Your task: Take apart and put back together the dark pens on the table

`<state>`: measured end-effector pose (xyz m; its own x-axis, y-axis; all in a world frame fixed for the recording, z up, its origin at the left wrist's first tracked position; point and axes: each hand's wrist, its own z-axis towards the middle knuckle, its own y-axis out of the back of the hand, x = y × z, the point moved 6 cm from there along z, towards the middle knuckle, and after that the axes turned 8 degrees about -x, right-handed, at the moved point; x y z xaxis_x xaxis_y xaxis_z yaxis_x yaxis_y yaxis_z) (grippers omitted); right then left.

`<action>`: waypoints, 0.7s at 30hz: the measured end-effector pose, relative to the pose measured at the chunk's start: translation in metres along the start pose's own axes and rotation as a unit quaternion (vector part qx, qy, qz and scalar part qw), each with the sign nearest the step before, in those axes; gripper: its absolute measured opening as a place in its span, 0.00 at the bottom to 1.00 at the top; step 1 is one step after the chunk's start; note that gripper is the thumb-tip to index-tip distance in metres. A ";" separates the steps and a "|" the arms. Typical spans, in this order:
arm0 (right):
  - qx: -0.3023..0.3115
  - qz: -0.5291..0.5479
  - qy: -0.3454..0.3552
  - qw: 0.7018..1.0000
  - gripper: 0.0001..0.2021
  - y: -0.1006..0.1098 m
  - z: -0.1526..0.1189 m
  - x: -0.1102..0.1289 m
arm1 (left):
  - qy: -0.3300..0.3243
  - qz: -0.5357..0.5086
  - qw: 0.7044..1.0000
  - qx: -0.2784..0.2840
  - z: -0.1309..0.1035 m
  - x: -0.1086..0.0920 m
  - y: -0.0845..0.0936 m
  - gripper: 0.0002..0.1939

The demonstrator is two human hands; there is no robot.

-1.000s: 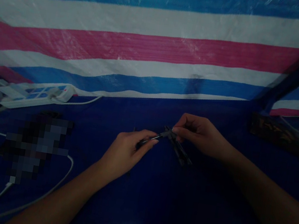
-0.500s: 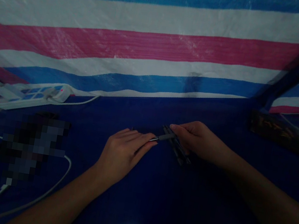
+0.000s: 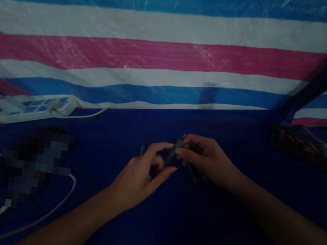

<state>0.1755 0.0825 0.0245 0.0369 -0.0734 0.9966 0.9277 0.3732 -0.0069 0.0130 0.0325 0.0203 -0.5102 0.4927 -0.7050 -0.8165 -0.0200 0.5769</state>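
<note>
A dark pen (image 3: 172,153) with a grey grip slants between my hands. My right hand (image 3: 208,157) pinches its upper part between thumb and fingers. My left hand (image 3: 139,173) curves around the lower part, index fingertip against the pen and thumb below; how firmly it grips is hard to see. Partly under my right hand, more dark pens (image 3: 196,175) lie on the blue table (image 3: 139,227). Another slim dark pen-like piece (image 3: 143,148) sticks up behind my left knuckles, its lower part hidden.
At the back left lies a white power strip (image 3: 40,108) with plugs and cables. A pixelated dark object (image 3: 35,164) and a white cable (image 3: 73,184) lie at left. A dark patterned item (image 3: 300,145) is at right, before a striped sheet (image 3: 161,61).
The pen has turned from nearly level to steeply slanted. My left thumb and index finger have spread apart, and my right fingers have come in closer to the left hand.
</note>
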 end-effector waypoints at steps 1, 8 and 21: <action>-0.003 0.011 0.002 1.000 0.11 0.000 -0.001 0.000 | -0.006 -0.018 1.000 0.018 -0.002 -0.002 -0.002 0.28; 0.021 0.059 -0.046 0.997 0.10 -0.004 -0.005 -0.002 | -0.152 0.015 0.975 0.160 -0.008 -0.029 -0.012 0.22; 0.043 0.069 -0.054 0.995 0.10 -0.008 -0.005 -0.010 | -0.210 0.023 0.972 0.105 -0.009 -0.038 -0.017 0.08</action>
<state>0.1692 0.0754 0.0139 0.1171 0.0821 0.9897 0.8809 0.4516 -0.1417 0.0438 0.0060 0.0338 -0.3526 0.8083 -0.4715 -0.6996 0.1069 0.7065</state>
